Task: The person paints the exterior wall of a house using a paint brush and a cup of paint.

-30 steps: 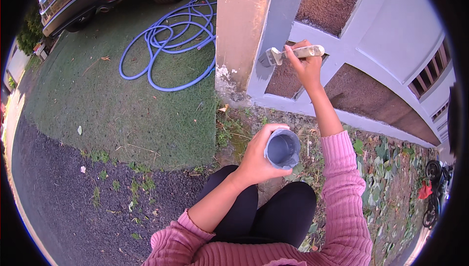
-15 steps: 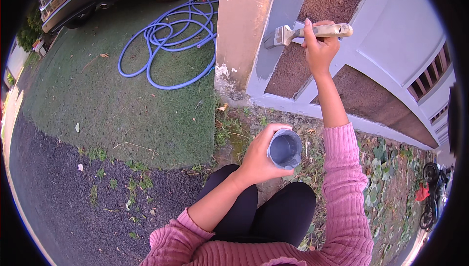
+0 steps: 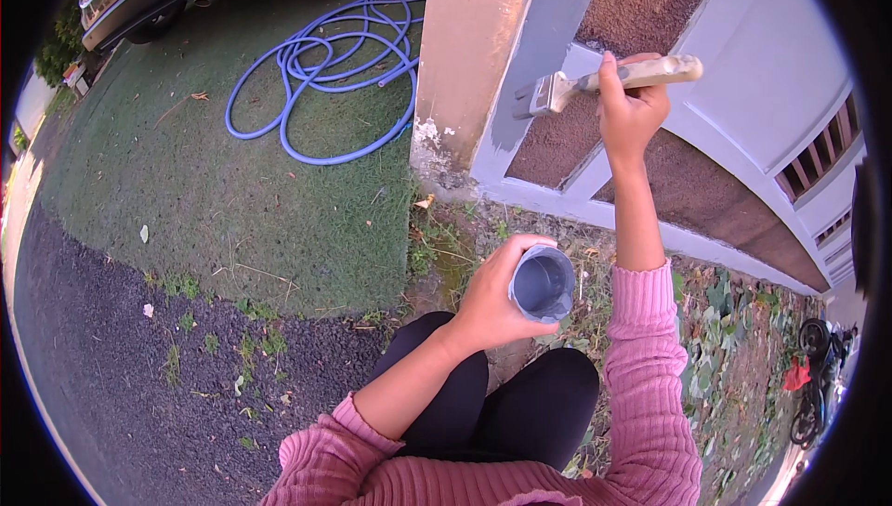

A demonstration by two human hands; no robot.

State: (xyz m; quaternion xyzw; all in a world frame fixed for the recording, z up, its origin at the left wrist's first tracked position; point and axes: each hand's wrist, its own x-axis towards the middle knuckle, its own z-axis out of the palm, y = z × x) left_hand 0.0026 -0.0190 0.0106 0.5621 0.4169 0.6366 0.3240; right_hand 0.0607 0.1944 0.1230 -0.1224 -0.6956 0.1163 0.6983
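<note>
Right hand [image 3: 628, 106]: fingers clenched on paintbrush [image 3: 595, 81], bristles against the grey gate frame [image 3: 548, 37]. Left hand [image 3: 497, 292]: fingers wrapped around paint cup [image 3: 543, 284], well below the brush. Frame rails appear coated; tan pillar [image 3: 474, 41] beside it only partly grey, bulk unpainted

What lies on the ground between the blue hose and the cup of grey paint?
In the head view, grass and a weedy strip separate the hose from the cup.

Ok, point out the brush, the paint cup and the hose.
brush [image 3: 557, 90]: head view, on the metal ferrule by the bristles.
paint cup [image 3: 542, 285]: head view, inside, on the grey paint.
hose [image 3: 321, 69]: head view, on the blue coils.
</note>
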